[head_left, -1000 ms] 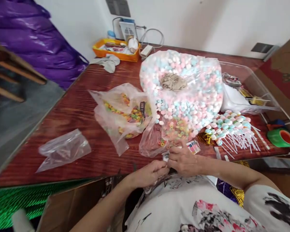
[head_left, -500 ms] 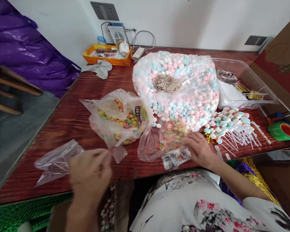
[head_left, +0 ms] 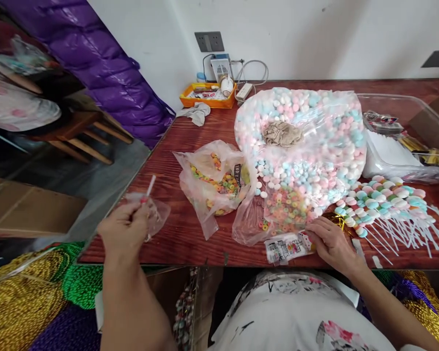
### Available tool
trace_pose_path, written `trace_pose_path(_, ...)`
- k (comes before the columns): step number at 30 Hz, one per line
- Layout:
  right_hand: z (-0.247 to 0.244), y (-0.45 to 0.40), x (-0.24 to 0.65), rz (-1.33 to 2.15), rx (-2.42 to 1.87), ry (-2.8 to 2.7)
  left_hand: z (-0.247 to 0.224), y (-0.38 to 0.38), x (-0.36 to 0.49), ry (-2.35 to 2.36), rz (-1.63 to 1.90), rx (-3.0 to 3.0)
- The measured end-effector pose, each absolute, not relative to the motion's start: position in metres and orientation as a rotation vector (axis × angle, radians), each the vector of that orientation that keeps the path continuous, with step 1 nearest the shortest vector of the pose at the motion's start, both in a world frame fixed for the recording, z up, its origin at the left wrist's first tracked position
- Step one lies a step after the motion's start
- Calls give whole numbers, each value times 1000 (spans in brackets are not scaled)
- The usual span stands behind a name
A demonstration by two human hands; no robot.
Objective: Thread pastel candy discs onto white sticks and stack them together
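My left hand (head_left: 126, 226) is closed around a thin white stick with a red part (head_left: 150, 187), which points up from the fingers. A clear plastic bag (head_left: 157, 217) lies behind and beside this hand. At the table's front edge, my right hand (head_left: 331, 243) bends its fingers over the right end of a small printed plastic packet (head_left: 287, 248); the fingertips are partly hidden. Past the packet is a clear bag of coloured ring beads (head_left: 287, 209). Left of it sits an open bag of ring beads (head_left: 214, 183).
A big bag of pastel candy-like balls (head_left: 325, 126) bears a crumpled brown cloth (head_left: 283, 134). Pastel pieces on white sticks (head_left: 391, 200) lie at right by a clear bin (head_left: 391, 173). An orange tray (head_left: 208, 100) stands behind. A person (head_left: 18, 97) is far left.
The view has swung left, so the table appears further right. My left hand has moved left with the stick, over to the clear bag. My right hand stays by the printed packet.
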State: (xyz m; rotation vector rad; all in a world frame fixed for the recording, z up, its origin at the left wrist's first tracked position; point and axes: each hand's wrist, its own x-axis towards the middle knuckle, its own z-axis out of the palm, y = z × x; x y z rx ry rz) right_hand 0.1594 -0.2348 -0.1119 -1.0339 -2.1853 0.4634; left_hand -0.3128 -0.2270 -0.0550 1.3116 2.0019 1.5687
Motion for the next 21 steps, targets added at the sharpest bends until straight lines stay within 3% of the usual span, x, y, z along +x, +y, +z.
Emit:
trace_pose_path(3, -96, -217, 150, 541, -990, -2052, -2, -216, -273, 1740, 1917, 1177)
trace_pose_path(6, -73, -187, 118, 674, -881, -1920, 20, -184, -218, 1297, 2005, 1126)
trace_pose_path(9, -61, -148, 75, 1002, -826, -1775, 3, -151, -152, 986, 1526, 1042)
trace_pose_path(13, -81, -111, 47, 1315, -824, -1419, -33, -148, -110, 899, 1288, 879)
trace_pose_path(21, -94, -103, 93, 1123, -938, -908, -62, -235, -164, 1337, 1060, 1205)
